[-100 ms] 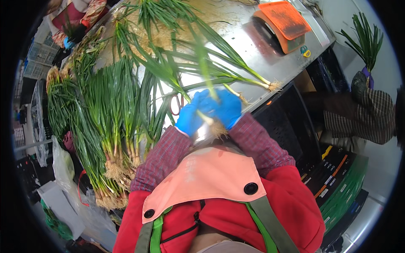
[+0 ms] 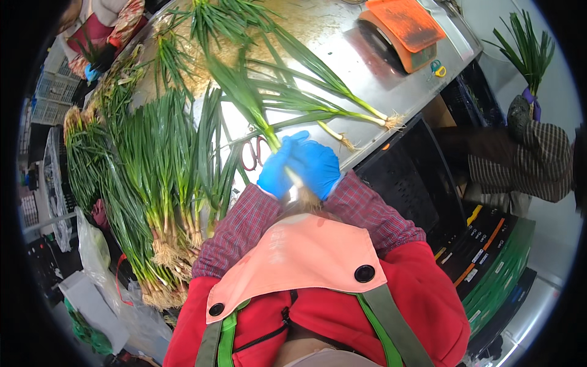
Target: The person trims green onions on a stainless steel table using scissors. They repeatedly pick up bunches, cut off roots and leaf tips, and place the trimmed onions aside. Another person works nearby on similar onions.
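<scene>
My left hand, in a blue glove, is closed round a green onion, whose white end and blurred roots point down toward the pink apron. Against it, my right hand, also blue-gloved, has curled fingers on the same stalk; part of its grip is hidden. Red-handled scissors lie just left of my hands. Beyond them, several loose green onions lie on the metal table, and a large pile of them, roots toward me, covers its left side.
An orange scale and small scissors sit at the table's right. Black crates stand below its edge. A co-worker's sleeve shows top left. A leafy bunch stands far right, and a plastic bag hangs left.
The blurred upright leaf that rose above my hands no longer shows there. My right hand has shifted slightly left and down, closer against my left.
</scene>
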{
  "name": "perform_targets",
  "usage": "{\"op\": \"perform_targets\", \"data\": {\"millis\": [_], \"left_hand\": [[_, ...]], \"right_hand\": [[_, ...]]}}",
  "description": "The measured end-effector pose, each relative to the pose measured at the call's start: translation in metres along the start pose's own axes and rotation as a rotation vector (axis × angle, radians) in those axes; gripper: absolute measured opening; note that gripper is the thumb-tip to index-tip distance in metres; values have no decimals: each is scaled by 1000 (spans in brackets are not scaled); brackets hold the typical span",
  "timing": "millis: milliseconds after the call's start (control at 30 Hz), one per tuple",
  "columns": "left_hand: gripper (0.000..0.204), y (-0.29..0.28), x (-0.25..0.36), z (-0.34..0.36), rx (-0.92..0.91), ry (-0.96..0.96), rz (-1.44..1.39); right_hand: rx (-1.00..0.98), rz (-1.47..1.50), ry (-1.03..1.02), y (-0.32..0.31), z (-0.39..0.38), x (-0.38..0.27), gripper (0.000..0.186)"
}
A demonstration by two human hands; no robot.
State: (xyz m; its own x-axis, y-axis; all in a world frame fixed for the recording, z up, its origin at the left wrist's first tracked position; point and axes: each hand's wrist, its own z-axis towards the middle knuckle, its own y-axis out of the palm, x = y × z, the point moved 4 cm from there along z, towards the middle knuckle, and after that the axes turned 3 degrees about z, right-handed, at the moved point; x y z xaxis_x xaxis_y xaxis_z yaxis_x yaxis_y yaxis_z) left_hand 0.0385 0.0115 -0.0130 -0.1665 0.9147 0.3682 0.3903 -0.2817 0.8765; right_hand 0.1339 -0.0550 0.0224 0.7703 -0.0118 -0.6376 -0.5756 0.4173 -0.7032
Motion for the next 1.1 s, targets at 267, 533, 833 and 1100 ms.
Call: {"op": "perform_targets", "data": {"millis": [267, 533, 833, 1100], "left_hand": [[44, 25, 5, 0, 237, 300, 496], [33, 42, 15, 1, 538, 374, 749], [47, 24, 16, 4, 484, 433, 604], [43, 7, -4, 19, 498, 320, 426]], "right_hand": [[-194, -473, 553, -89, 24, 162, 109], [-420, -573, 486, -65, 32, 215, 56], [-139, 36, 604, -23, 32, 162, 43], [-384, -157, 582, 9, 52, 134, 34]]}}
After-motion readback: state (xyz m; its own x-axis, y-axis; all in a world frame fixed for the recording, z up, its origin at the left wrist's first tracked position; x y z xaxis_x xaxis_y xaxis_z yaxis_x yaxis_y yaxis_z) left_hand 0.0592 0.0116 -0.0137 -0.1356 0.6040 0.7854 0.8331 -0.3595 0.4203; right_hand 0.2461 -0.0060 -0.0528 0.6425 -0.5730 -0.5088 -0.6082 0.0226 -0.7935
